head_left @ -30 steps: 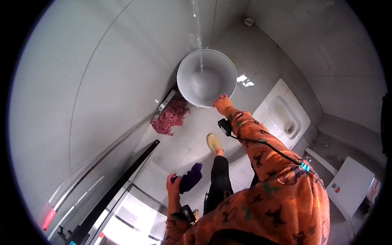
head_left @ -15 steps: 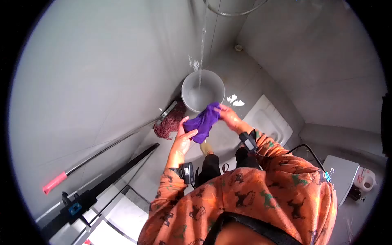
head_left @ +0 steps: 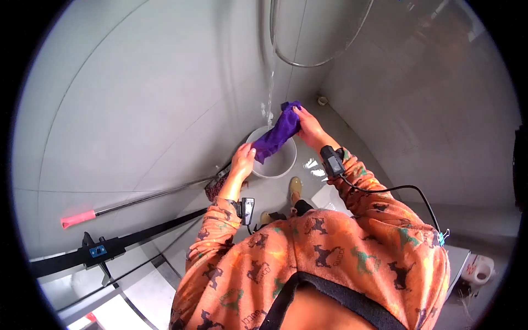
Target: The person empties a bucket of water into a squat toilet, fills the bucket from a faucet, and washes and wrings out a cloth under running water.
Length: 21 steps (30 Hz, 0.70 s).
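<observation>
From the head camera, with clock positions read from the middle of the view unless said otherwise, a purple cloth (head_left: 279,133) lies between 12 and 1 o'clock, stretched on a slant between the person's two hands over a pale bucket (head_left: 287,163). The left hand (head_left: 242,160), at the cloth's 8 o'clock, grips its lower end; the thumb and fingers are drawn in close on the fabric, though the undersides of the fingers are hidden. The right hand (head_left: 311,127), at the cloth's 3 o'clock, pinches it near the upper end, the thumb pressed on the near face and the gap narrow; how the remaining fingers sit behind the fabric cannot be told. A thin stream of water (head_left: 271,82) falls from 12 o'clock towards the bucket's far side, just beside the cloth; whether it wets the fabric is unclear. A curved hose (head_left: 300,66) hangs above, between 12 and 1. At the bucket's 8 o'clock sits a reddish mop head (head_left: 215,190), its pole running along the wall to a pink grip (head_left: 78,219). A tan shoe (head_left: 296,187) stands at 4 o'clock, near the bucket, and a black bar (head_left: 140,236) crosses at 8.
</observation>
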Motion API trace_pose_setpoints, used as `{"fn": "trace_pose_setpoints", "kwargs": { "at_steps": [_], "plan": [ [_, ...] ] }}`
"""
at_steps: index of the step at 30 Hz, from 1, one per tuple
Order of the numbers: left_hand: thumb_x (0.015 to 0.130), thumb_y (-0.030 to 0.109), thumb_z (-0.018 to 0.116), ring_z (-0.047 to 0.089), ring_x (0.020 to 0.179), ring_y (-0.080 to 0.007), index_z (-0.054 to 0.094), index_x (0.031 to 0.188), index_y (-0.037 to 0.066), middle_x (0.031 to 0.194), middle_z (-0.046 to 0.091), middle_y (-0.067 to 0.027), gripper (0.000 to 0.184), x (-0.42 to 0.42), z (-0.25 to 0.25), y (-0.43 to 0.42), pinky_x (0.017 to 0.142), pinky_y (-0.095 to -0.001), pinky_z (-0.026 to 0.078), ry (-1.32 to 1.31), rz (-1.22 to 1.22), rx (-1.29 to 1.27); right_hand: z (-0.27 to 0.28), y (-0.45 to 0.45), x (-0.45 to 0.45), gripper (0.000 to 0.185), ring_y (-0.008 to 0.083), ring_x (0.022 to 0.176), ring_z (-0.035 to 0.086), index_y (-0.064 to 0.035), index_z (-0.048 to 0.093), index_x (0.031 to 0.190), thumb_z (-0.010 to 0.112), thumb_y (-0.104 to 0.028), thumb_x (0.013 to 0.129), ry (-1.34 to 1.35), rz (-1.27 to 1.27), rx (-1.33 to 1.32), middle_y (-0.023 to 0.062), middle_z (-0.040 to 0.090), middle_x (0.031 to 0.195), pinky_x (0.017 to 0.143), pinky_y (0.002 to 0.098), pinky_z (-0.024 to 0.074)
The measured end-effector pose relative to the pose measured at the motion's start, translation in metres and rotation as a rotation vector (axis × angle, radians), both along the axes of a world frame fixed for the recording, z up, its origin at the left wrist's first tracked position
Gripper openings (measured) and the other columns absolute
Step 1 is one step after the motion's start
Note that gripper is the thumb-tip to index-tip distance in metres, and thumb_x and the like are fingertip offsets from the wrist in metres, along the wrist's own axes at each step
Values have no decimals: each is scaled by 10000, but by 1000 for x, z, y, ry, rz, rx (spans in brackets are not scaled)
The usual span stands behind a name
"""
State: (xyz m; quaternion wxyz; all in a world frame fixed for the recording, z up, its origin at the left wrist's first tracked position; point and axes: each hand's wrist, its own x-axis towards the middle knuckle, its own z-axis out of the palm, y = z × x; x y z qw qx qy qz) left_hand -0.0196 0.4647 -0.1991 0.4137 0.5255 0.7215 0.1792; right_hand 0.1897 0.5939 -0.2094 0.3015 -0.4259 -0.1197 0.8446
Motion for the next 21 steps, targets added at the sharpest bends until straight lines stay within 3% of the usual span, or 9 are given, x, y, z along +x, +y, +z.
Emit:
{"fn": "trace_pose_setpoints", "kwargs": {
  "at_steps": [5, 6, 9, 11, 12, 14, 16, 18, 21],
  "plan": [
    [849, 179, 424, 485, 1004, -349, 506, 1090, 24, 1075, 526, -189, 299, 4, 42, 14, 872, -378, 379, 161, 198, 229, 18, 7, -27, 317, 192, 852, 538, -88, 459, 1083, 393, -336, 896, 12, -106, -108, 58, 562, 931, 779, 362, 433],
    [855, 181, 434, 530, 958, -312, 511, 1080, 15, 1018, 556, -181, 290, 8, 59, 23, 836, -368, 404, 82, 310, 9, 17, 11, -26, 317, 192, 852, 538, -88, 459, 1083, 393, -336, 896, 12, -107, -108, 58, 562, 931, 779, 362, 433],
    [891, 281, 412, 517, 1006, -261, 492, 1106, -10, 1097, 539, -142, 370, 9, 48, 28, 866, -339, 391, -137, 342, 14, 10, 22, -15, 349, 202, 884, 535, -90, 454, 1088, 389, -370, 890, 61, -108, -279, 62, 549, 966, 804, 381, 422],
    [891, 366, 396, 519, 997, -227, 498, 1086, -9, 1069, 548, -111, 434, 15, 45, 40, 872, -350, 395, -920, 796, 42, 4, 24, -9, 385, 190, 938, 520, -99, 462, 1095, 478, -396, 849, 156, 10, -215, 62, 540, 998, 822, 369, 422],
    [891, 366, 396, 519, 997, -227, 498, 1086, -9, 1069, 548, -111, 434, 14, 44, 46, 872, -350, 395, -920, 790, 37, 2, 23, -11, 385, 190, 938, 520, -99, 462, 1095, 478, -396, 849, 156, 2, -215, 62, 540, 998, 822, 369, 422],
    [866, 405, 437, 547, 900, -231, 541, 1011, 48, 1002, 576, -79, 399, 17, 55, 58, 817, -365, 435, -1269, 944, -88, 16, 17, -23, 380, 195, 956, 519, -99, 449, 1107, 547, -330, 822, 107, 3, -17, 72, 527, 1043, 824, 377, 427],
    [851, 449, 438, 538, 927, -229, 525, 1018, 44, 1016, 564, -87, 447, 17, 49, 63, 834, -381, 428, -1275, 920, -44, 30, 6, -43, 404, 195, 963, 513, -94, 423, 1129, 581, -271, 802, 120, 3, 11, 65, 510, 1073, 837, 365, 421],
    [817, 523, 441, 533, 941, -236, 509, 1039, 64, 1015, 553, -80, 515, 26, 51, 67, 831, -384, 431, -1469, 976, -379, 63, -16, -65, 361, 235, 938, 525, -99, 461, 1084, 594, -256, 787, -299, 144, 498, 95, 540, 1008, 829, 363, 417],
    [833, 372, 465, 547, 922, -241, 518, 1023, 49, 1012, 559, -81, 379, 44, 40, 53, 809, -383, 447, -1326, 946, -218, 103, -34, -80, 347, 381, 845, 542, -159, 553, 1003, 547, -406, 759, -899, 577, 1051, 191, 571, 891, 745, 444, 434]
  ]
}}
